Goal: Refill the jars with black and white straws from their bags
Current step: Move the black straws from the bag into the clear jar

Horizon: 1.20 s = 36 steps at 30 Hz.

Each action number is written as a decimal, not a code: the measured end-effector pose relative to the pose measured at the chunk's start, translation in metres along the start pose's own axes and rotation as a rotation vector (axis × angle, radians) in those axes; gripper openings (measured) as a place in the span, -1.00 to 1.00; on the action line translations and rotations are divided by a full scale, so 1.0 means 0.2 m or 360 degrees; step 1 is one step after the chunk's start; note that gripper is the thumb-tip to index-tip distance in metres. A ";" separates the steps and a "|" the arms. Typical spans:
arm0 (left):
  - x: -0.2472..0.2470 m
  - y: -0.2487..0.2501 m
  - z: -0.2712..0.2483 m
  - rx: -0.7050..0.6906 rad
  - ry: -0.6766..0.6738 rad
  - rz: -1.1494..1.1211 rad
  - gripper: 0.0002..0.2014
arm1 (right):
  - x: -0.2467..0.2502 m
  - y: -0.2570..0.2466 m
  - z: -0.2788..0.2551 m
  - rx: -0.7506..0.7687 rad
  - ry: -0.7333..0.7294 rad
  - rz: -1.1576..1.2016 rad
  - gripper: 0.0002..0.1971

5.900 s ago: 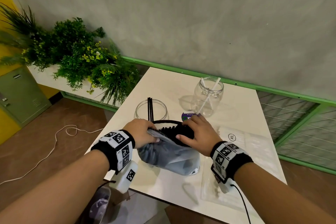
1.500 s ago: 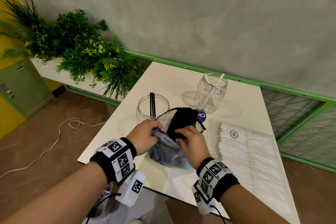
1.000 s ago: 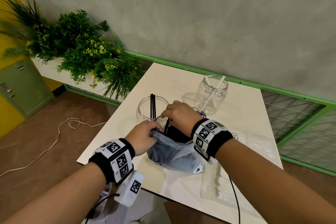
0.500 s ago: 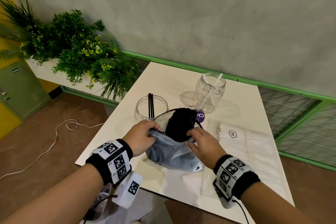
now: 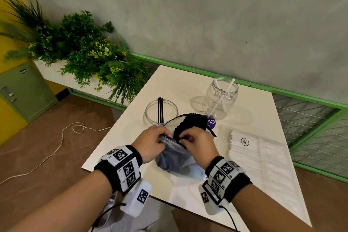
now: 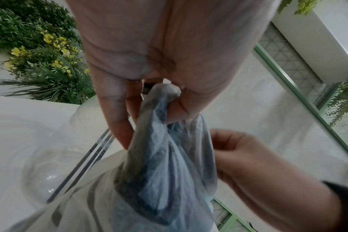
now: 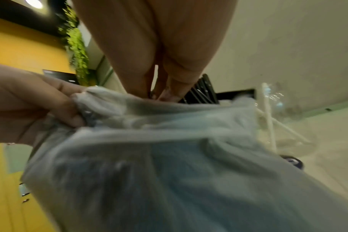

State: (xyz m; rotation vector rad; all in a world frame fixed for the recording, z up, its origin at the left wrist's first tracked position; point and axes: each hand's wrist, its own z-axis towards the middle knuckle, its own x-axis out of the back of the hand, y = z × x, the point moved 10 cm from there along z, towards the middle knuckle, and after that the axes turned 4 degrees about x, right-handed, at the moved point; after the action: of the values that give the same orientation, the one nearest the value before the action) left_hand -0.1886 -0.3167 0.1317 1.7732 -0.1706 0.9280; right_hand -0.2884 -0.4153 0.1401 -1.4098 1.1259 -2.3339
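Observation:
A clear plastic bag (image 5: 175, 162) of black straws (image 5: 190, 124) lies on the white table (image 5: 120, 143). My left hand (image 5: 163, 137) pinches the bag's open rim, which shows as bunched film (image 6: 165, 94) in the left wrist view. My right hand (image 5: 183, 138) reaches into the bag mouth, and its fingertips (image 7: 163, 94) close on the near ends of the black straws (image 7: 203, 92). Behind the bag stands a wide jar (image 5: 161, 112) with three black straws in it. A taller jar (image 5: 222, 98) holds two white straws. A flat bag of white straws (image 5: 254, 156) lies at the right.
A planter with green plants (image 5: 84, 52) stands left of the table. A green rail (image 5: 282, 90) and a grey wall run behind it. A white cable (image 5: 62, 137) lies on the brown floor. The table's near edge is just below my wrists.
One second ago my right hand was up by the black-straw jar. It came back down to the bag and now digs into the straw bundle. My left hand kept its hold.

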 end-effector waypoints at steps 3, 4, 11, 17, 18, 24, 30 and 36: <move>0.01 0.00 0.00 0.0006 0.0011 0.0024 -0.68 | 0.06 -0.20 0.11 0.0326 0.0085 -0.0078 -0.80; 0.01 0.00 0.01 0.0005 0.0011 0.0038 -0.68 | 0.06 -0.24 0.15 0.0402 0.0070 -0.0144 -0.79; 0.02 -0.04 0.02 0.0018 0.0053 -0.0016 -0.66 | 0.05 -0.30 0.22 0.0682 0.0124 -0.0698 -0.77; 0.07 -0.05 -0.01 -0.0093 0.0221 -0.0194 -0.45 | 0.04 -0.14 -0.10 0.0606 -0.0142 -0.0368 -0.59; 0.07 -0.05 -0.01 -0.0100 0.0241 -0.0216 -0.45 | -0.02 -0.07 -0.15 0.0571 -0.0300 -0.0477 -0.47; 0.06 -0.03 -0.04 -0.0129 0.0317 -0.0206 -0.41 | -0.15 0.07 -0.16 0.0260 -0.0517 -0.0748 -0.36; 0.02 -0.03 -0.07 -0.0023 0.0285 -0.0202 -0.85 | -0.15 0.10 -0.13 0.0068 -0.0383 -0.0764 -0.67; 0.02 0.00 -0.07 -0.0051 0.0454 0.0019 -0.70 | -0.14 0.13 -0.18 0.0112 -0.0142 -0.0582 -0.50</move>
State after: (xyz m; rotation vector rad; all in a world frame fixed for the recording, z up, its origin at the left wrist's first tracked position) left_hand -0.1927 -0.3032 0.1362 1.5919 -0.0125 1.1683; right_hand -0.3086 -0.4003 0.0949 -1.8010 0.8085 -2.4839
